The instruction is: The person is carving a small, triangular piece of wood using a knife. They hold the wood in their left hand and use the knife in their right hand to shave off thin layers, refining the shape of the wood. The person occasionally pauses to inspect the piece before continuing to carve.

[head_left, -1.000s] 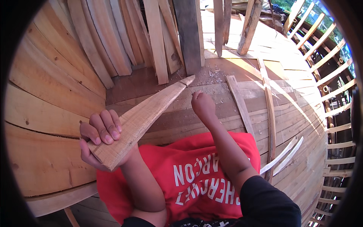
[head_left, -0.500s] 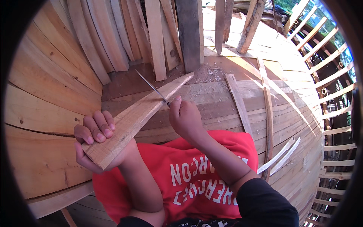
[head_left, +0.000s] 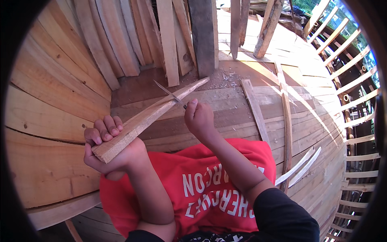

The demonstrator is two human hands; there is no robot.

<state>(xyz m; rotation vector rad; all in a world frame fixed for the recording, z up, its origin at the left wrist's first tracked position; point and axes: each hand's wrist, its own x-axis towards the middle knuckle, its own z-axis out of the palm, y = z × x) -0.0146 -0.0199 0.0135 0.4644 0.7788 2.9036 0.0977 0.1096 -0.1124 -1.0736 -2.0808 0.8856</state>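
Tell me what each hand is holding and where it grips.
Left hand grips the tapered wooden strip at its wide near end. Right hand holds a thin metal blade by its handle end.

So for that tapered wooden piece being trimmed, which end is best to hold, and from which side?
The thick squared butt end, where the left hand already wraps the tapered wooden piece, coming from below and behind. That end is widest and blunt, so fingers can close around it. The far end narrows to a thin point resting on the planks, and the blade in the right hand meets the upper edge mid-length.

Left hand [head_left: 107,151] clenched low; right hand [head_left: 199,119] fisted ahead.
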